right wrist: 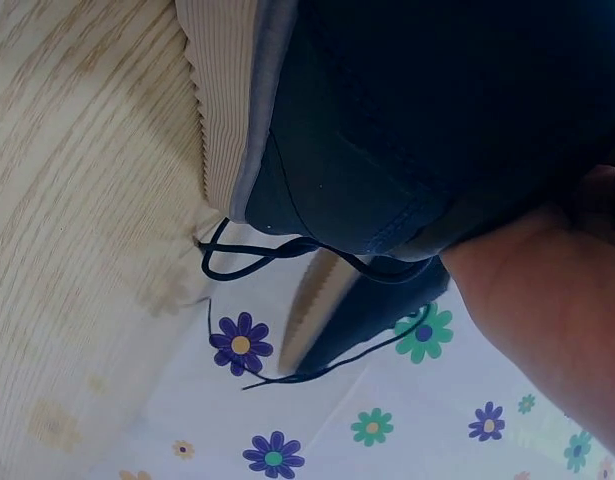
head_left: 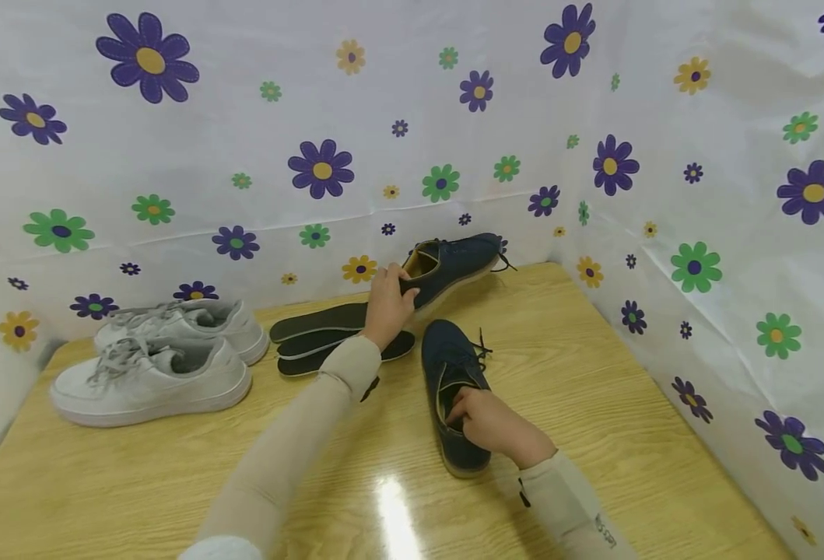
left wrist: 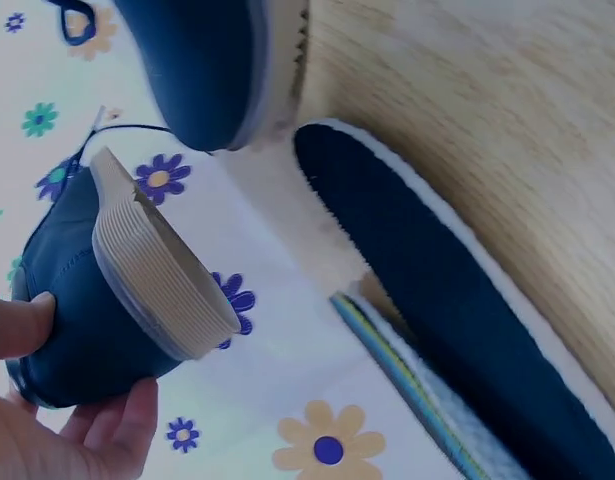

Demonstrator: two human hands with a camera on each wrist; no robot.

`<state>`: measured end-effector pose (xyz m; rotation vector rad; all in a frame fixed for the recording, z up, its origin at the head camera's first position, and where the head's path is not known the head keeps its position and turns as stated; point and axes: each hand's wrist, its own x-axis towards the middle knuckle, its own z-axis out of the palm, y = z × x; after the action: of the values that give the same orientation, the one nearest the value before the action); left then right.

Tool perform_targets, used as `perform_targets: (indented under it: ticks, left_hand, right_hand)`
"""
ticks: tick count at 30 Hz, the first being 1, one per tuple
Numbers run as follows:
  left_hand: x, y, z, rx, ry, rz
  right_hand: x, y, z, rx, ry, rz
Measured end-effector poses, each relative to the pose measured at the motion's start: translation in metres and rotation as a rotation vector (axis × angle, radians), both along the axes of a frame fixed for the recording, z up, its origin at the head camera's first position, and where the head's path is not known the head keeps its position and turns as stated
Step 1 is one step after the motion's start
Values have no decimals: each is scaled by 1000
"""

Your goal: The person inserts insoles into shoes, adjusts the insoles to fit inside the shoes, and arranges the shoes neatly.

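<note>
The left hand (head_left: 387, 305) holds the heel of a dark blue lace-up shoe with a ribbed tan sole (head_left: 471, 253), thumb on one side, fingers on the other. The right hand (head_left: 492, 421) has its fingers bent into the mouth of a matching dark blue lace-up shoe (head_left: 448, 346), nearer the person; whether they pinch anything in there I cannot tell. That second shoe stands on the table just right of and below the left grip, its toe pointing away from the right wrist.

Just left of the left hand, partly behind its wrist, lie flat dark insoles with pale edges (head_left: 327, 320). Farther left is a pair of white lace-up sneakers (head_left: 152, 385). The pale wood-grain table (head_left: 594, 404) lies under all this, and a white sheet printed with flowers (head_left: 243, 132) hangs beyond both grips.

The step in hand looks to be handling the pair of blue shoes, one by the heel and one from inside. The next move, I judge, calls for a steady heel hold on the left and a firm inside grasp on the right, keeping both clear of the insoles.

The left wrist view shows the ribbed underside at the held heel and a striped, layered edge among the insoles, both lost from the head. The head view alone shows the sneakers and the right fingers entering the shoe; the right wrist view leaves those fingertips hidden.
</note>
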<state>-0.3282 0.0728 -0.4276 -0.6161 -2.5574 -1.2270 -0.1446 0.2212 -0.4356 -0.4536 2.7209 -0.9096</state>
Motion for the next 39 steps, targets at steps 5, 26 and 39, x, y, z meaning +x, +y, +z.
perform_targets:
  ticks: [5, 26, 39]
  left_hand:
    - [15, -12, 8, 59, 51, 31]
    - [125, -73, 23, 85, 278, 169]
    - [194, -126, 2, -28, 349, 271]
  right_hand:
    - [-2, 0, -1, -1, -7, 2]
    - [3, 2, 2, 23, 33, -24]
    - [0, -3, 0, 24, 17, -5]
